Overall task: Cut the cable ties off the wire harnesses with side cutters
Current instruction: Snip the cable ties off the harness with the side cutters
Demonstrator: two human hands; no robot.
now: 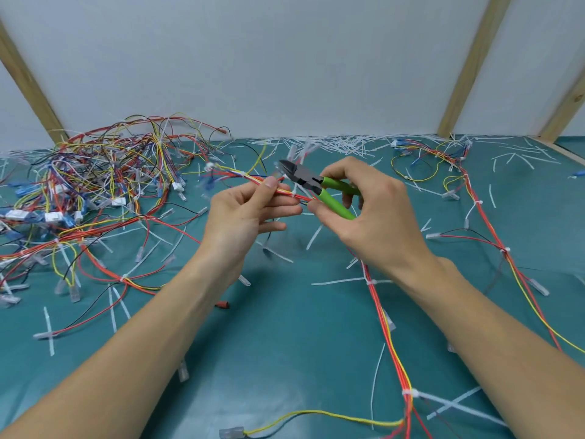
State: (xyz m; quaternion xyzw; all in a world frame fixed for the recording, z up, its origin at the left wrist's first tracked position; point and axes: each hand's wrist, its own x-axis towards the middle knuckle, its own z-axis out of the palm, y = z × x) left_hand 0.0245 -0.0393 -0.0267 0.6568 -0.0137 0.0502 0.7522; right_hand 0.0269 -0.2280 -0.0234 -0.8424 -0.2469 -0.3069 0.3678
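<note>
Holding the wire harness [286,193] up off the worktop [285,343], the left hand [250,213] has its thumb pressed down on the red and yellow wires with the fingers [285,210] curled underneath, so it's a proper pinch. The bundle's long axis runs from upper left down to lower right, passing from the left hand straight toward the right one. A small white cable tie [294,194] sits on the bundle just past the left fingertips, in the gap between the two hands.

The right hand [364,210] grips the side cutters [311,182] by the green handles, fingers wrapped round them. The dark head points up and to the left, hanging just above the wires, with the tip beyond the tie. Can't really tell if the jaws are parted or not, too small and a bit blurred.

So the bit that matters, I reckon: the tie lies below and slightly behind the cutter tip, closer to the right hand than the tip is. The nose probably needs to tilt down and pull back a touch to get at it without nicking a wire.

Further out there's a big tangled pile of harnesses [104,179] on the left, another harness [487,223] trailing down the right, and snipped white tie offcuts [342,142] scattered along the back.
</note>
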